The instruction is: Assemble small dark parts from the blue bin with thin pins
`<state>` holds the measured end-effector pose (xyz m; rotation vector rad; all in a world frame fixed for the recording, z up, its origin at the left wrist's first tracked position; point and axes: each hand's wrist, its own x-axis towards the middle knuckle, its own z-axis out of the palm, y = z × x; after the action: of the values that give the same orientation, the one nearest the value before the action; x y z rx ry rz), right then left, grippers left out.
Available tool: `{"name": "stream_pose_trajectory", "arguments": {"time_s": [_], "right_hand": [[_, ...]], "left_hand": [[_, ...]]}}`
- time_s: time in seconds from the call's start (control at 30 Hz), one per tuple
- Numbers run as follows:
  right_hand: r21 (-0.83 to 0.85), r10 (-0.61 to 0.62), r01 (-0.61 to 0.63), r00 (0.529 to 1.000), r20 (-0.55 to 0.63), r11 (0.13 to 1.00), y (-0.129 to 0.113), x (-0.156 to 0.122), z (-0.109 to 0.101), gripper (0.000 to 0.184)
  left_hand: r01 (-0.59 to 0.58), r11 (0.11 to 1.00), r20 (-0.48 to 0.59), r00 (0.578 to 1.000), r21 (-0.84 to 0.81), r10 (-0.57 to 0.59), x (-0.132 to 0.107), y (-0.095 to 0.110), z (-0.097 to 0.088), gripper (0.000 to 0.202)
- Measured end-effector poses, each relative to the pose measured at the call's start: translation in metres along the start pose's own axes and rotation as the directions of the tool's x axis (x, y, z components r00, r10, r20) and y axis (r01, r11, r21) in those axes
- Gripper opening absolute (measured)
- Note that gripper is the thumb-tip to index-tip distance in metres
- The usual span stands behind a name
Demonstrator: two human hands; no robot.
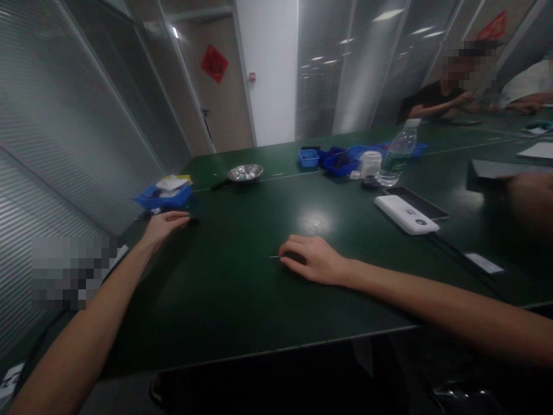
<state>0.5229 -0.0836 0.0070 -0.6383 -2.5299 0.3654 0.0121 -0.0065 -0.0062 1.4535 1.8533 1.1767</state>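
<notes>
My right hand [314, 259] rests on the green table with its fingers curled and pinched. From its fingertips a thin, straight, needle-like piece [274, 256] sticks out to the left, just above the tabletop; the rest of it is hidden in the hand. On the left, my left hand [163, 226] is held over the table near a blue tray [162, 202] with white paper or bags in it. Its thumb and fingers are pressed together, and what is between them is too small to make out. A shallow metal bowl [245, 173] with small pale pieces stands farther back.
Several blue bins [309, 158] line the back of the green table [242, 300]. At the right are a water bottle [397, 155], a white power bank [406, 214] and a dark phone [417, 202]. Other people sit at the far right, and a blurred hand [533, 199] is near the right edge.
</notes>
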Motion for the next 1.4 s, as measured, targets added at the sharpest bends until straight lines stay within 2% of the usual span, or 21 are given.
{"name": "stream_pose_trajectory", "arguments": {"time_s": [0.17,0.37,0.53,0.9,1.03,1.1,1.17,1.27,1.33,1.4], "right_hand": [[0.000,-0.003,0.003,1.000,-0.001,1.000,0.000,0.000,0.000,0.023],[-0.006,-0.007,0.007,1.000,-0.001,1.000,0.000,0.000,-0.001,0.023],[0.001,-0.008,0.008,1.000,0.002,1.000,-0.001,0.000,-0.001,0.023],[-0.005,-0.001,0.001,1.000,0.008,1.000,-0.001,0.000,0.000,0.023],[-0.009,-0.002,0.002,1.000,0.018,1.000,0.000,0.000,0.001,0.023],[-0.009,-0.005,0.005,1.000,0.017,1.000,0.000,0.000,0.001,0.023],[-0.009,-0.009,0.009,1.000,0.013,1.000,-0.001,0.000,0.000,0.024],[-0.002,-0.014,0.014,1.000,0.017,1.000,-0.001,0.001,0.000,0.024],[-0.005,-0.011,0.012,1.000,0.016,1.000,-0.001,0.000,0.000,0.023],[-0.011,-0.009,0.009,1.000,0.015,1.000,-0.001,0.000,0.000,0.023]], "left_hand": [[-0.016,1.000,-0.003,1.000,-0.024,0.016,-0.004,0.005,0.002,0.050],[-0.029,0.982,0.006,1.000,0.187,0.028,-0.006,0.008,0.001,0.056],[-0.045,0.982,0.050,0.998,0.183,0.037,-0.001,0.002,0.001,0.058],[-0.053,0.968,0.034,0.998,0.246,0.046,0.004,-0.002,0.003,0.047],[-0.067,0.962,0.059,0.997,0.265,0.053,0.003,-0.001,0.004,0.053],[-0.115,0.945,0.059,0.993,0.306,0.102,-0.002,0.003,0.004,0.057],[-0.239,0.893,0.059,0.970,0.381,0.234,-0.007,0.007,0.005,0.051],[-0.441,0.754,0.102,0.886,0.487,0.452,-0.015,0.011,0.006,0.036],[-0.496,0.693,0.153,0.855,0.523,0.496,-0.018,0.013,0.007,0.033],[-0.499,0.673,0.191,0.857,0.547,0.479,-0.019,0.013,0.009,0.033]]}}
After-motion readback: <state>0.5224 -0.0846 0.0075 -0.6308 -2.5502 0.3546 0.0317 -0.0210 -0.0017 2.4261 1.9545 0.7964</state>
